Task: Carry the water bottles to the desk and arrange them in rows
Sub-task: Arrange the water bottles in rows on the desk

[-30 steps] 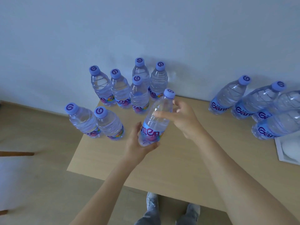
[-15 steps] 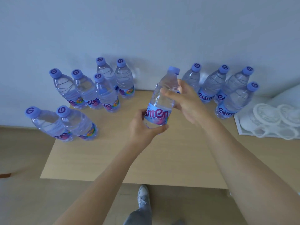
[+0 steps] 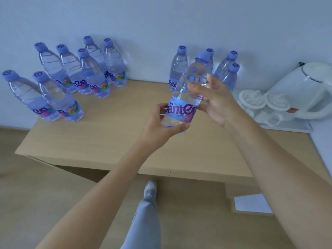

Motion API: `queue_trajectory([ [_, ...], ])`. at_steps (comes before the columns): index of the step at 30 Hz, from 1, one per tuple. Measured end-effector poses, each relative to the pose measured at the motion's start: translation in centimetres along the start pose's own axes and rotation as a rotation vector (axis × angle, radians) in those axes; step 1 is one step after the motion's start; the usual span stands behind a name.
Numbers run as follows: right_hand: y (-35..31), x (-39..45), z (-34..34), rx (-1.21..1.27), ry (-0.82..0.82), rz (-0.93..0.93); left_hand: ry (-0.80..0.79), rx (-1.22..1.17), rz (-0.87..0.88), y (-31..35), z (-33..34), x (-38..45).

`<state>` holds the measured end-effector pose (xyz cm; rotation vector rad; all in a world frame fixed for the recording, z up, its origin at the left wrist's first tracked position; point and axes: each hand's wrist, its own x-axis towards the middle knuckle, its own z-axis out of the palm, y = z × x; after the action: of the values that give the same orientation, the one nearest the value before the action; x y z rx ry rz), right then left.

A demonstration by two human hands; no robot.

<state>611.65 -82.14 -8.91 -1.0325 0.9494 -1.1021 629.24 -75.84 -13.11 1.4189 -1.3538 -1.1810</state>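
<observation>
A clear water bottle (image 3: 186, 97) with a purple cap and blue label hangs above the wooden desk (image 3: 111, 141). My left hand (image 3: 159, 126) grips its base from below. My right hand (image 3: 215, 101) curls around its upper body from the right. Several matching bottles (image 3: 75, 76) stand grouped at the desk's back left. Another small group of bottles (image 3: 179, 69) stands against the wall behind the held one, partly hidden by it and by my right hand.
A white kettle (image 3: 303, 90) and white cups (image 3: 251, 99) sit on a tray at the desk's right end. Bare desk surface lies in front of both bottle groups. My leg and shoe (image 3: 149, 194) show on the floor below, beside a white sheet (image 3: 251, 203).
Both hands have carried the bottle to the right, away from the left group and in front of the right group. The view panned right and the kettle came into sight.
</observation>
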Motion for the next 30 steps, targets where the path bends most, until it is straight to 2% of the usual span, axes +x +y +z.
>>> queue_trajectory([
  [5,1.8,-0.3,-2.6,0.003,-0.021,-0.062,-0.018,0.025,-0.02,-1.6,2.6,1.2],
  [13,4.1,5.2,-4.9,-0.006,-0.141,-0.098,0.079,0.041,0.009,-4.6,4.8,7.3],
  [20,6.6,8.8,-5.7,-0.262,-0.013,-0.227,0.092,0.043,0.045,-8.1,6.3,12.9],
  [30,7.8,11.2,-8.8,-0.31,0.066,-0.269,0.081,0.061,0.145,-9.7,9.0,17.7],
])
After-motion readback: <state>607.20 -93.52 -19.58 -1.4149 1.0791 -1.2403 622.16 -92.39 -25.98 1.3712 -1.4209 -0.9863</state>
